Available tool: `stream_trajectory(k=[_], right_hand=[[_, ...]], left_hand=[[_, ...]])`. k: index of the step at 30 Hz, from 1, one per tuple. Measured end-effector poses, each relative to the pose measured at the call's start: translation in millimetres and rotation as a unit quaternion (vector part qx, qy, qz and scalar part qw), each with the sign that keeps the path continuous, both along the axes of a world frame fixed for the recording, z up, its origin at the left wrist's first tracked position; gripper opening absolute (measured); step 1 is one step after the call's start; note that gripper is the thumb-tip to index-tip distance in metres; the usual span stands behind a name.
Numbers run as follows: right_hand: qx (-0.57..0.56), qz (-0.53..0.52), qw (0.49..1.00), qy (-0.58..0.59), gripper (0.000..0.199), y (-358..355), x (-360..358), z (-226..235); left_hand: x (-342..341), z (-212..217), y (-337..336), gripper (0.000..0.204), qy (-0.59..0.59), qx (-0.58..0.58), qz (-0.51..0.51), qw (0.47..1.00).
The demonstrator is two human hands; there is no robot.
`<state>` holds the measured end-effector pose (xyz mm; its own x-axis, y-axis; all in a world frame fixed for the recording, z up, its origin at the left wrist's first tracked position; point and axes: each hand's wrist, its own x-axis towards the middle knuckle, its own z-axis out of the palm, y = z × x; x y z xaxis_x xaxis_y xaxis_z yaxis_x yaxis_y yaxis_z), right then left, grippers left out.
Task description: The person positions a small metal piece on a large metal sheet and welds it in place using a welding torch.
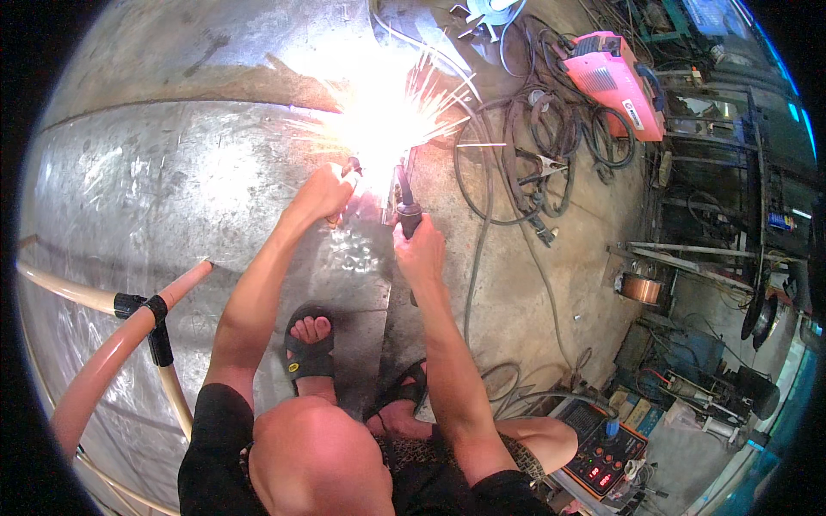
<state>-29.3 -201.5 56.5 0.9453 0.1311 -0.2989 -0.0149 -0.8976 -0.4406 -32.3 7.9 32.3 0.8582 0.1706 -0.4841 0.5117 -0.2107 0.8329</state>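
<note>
Head view: a bare knee (pixel 318 451) fills the bottom centre; dark sandals (pixel 308 354) stand just above it.
Control box: a dark box (pixel 607 443) with lit red digits, lower right.
Tubes: pale tubes (pixel 176 400) with black joints (pixel 159 335), lower left.
Right hand: the right hand (pixel 420 251), at the centre, is wrapped round the dark handle of a welding torch (pixel 409 208).
Torch: upper middle of the frame, its neck reaching up toward the glare.
Left hand: the left hand (pixel 329 193) is curled left of the torch — what it holds, I cannot tell.
Glare: a white glare (pixel 370 107) with fanning sparks, top centre — the spot beneath is hidden.
Machine: a pink machine (pixel 607 82), upper right, beside looped dark cables (pixel 561 138).
</note>
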Motion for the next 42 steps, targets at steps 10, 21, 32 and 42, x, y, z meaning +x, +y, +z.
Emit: stream_trajectory(k=[10,21,32,42], right_hand=[[0.005,0.015,1.0,-0.001,0.027,-4.3,0.0,-4.1],[0.0,0.004,1.0,0.002,0.033,-0.3,-0.7,2.7],[-0.006,0.01,1.0,0.003,0.034,0.4,-1.9,2.6],[-0.007,0.009,1.0,0.002,0.034,-1.7,-0.5,-0.4]], left_hand=[[1.0,-14.4,-0.1,0.047,-0.014,0.043,-0.022,0.999],[1.8,-15.5,5.5,0.053,0.003,0.041,-0.046,0.998],[2.2,-2.5,3.3,0.053,0.013,-0.012,-0.032,0.999],[1.8,-1.2,3.1,0.054,0.013,-0.009,-0.023,1.0]])
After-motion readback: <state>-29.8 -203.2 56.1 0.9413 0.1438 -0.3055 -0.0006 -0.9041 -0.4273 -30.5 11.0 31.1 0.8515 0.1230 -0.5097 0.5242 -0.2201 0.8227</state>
